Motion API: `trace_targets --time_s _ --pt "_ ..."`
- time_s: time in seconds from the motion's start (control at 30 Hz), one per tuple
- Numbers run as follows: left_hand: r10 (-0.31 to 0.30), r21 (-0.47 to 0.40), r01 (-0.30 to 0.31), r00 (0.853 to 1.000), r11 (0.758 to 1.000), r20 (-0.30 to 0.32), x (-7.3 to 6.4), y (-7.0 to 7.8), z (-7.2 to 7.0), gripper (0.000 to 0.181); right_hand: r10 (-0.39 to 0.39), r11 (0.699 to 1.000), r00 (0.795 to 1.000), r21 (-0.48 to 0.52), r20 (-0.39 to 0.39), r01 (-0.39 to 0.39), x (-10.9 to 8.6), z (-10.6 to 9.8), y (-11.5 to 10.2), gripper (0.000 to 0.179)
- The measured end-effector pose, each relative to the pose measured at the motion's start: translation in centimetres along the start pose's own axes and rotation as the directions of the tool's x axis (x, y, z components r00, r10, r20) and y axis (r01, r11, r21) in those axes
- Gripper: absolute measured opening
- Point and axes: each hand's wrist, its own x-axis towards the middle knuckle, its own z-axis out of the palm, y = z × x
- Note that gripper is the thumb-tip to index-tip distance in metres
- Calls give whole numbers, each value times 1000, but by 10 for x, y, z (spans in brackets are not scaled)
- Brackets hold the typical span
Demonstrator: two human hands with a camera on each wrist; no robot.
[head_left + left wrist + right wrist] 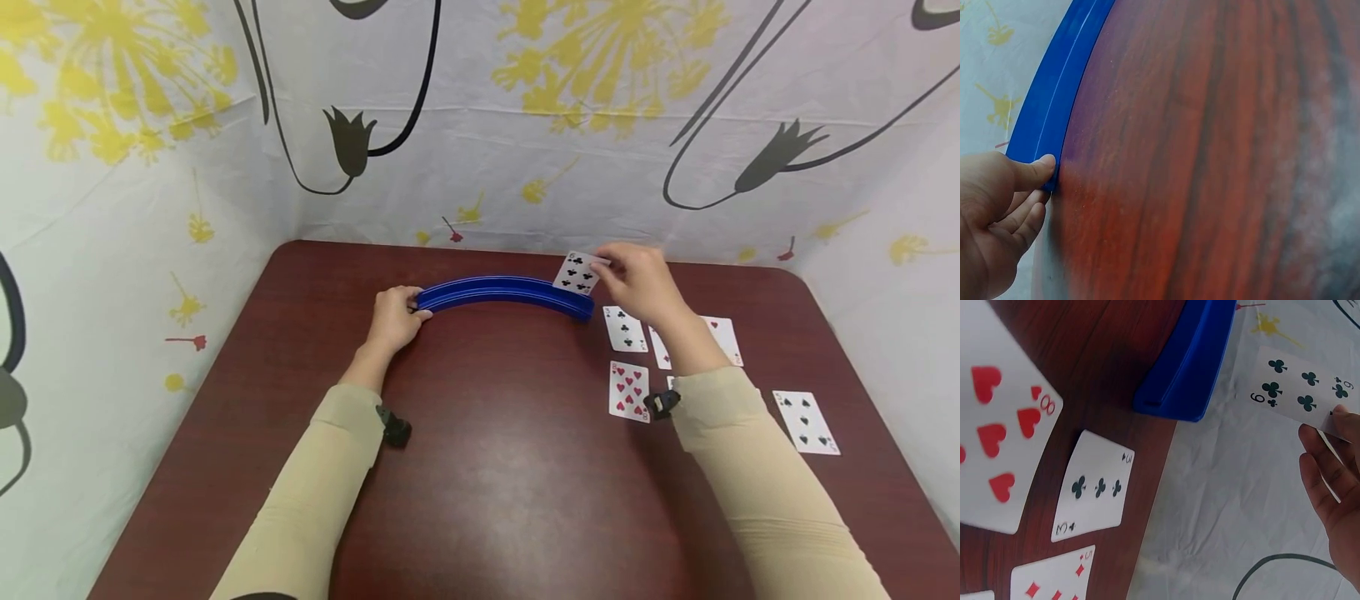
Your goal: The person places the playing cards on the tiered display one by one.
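The six of clubs (576, 273) is up at the right end of the curved blue card holder (495, 289), face towards me. From the head it seems to meet the holder's edge, but the right wrist view shows a gap between them, so I doubt it is seated. The right hand (641, 283) has a pinching grip on one corner, between thumb and fingers. I'd bring the bottom edge level with the groove before pressing, since a corner grip likely lets the card twist. The left hand (393, 321) has its grip on the holder's far left end, thumb on top; holding that steady should stop it skidding.

Out on the worktop (510, 400), the three of clubs (625, 329) lies just beyond the holder's right end, the eight of hearts (628, 392) nearer the person. The right sleeve (757, 475) hangs over other cards, hiding some; a low forearm could brush them. The five of spades (806, 422) lies clear, further right.
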Motion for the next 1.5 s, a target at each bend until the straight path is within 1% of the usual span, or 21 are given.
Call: trace_targets --time_s 0.13,0.37,0.53,0.7,0.87,1.2,1.5 --pt "-2 0 2 1000 1000 2 0 1 0 45 0 1000 1000 13 11 0 3 3 -4 17" --pt "2 -1 -2 1000 1000 -7 0 1 -1 45 -24 999 1000 41 14 24 7 11 -9 17" --pt "8 6 -8 1000 1000 -7 1 1 -1 45 -31 999 999 36 16 30 11 17 -13 16" --pt "5 9 -5 1000 1000 -5 1 0 -1 45 -25 999 999 39 36 24 15 22 -20 17" --pt "15 9 -15 1000 1000 -11 2 -1 1 44 -27 999 998 33 48 26 18 26 -25 17" --pt "30 12 -30 1000 999 -4 3 -3 1 45 -67 996 997 53 29 65 23 34 -33 17" --pt "18 7 -18 1000 1000 -7 2 -4 1 44 -99 993 995 73 27 97 28 43 -40 16"
